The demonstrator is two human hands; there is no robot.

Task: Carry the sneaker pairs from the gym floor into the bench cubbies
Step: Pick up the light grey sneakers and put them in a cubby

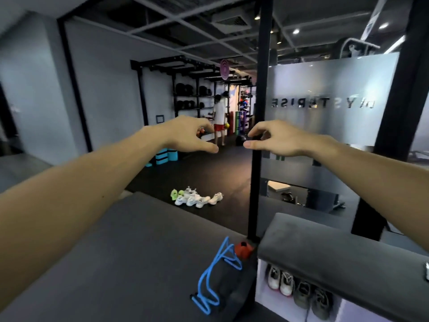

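Several sneakers (197,196), white, grey and one lime-green pair, lie clustered on the black gym floor ahead of me. A grey padded bench (336,247) stands at lower right. Its white cubby (262,282) holds a white pair (279,280) and a dark grey pair (312,299). Both arms are stretched forward at chest height, far above the sneakers. My left hand (188,133) and my right hand (276,139) hold nothing, fingers loosely curled and apart.
A black post (261,112) and a frosted glass partition (332,101) rise just beyond the bench. A blue cord (213,277) and a red-orange object (243,249) lie on a raised grey platform (116,252). A person (219,119) stands by far equipment racks. Teal blocks (166,156) sit on the floor.
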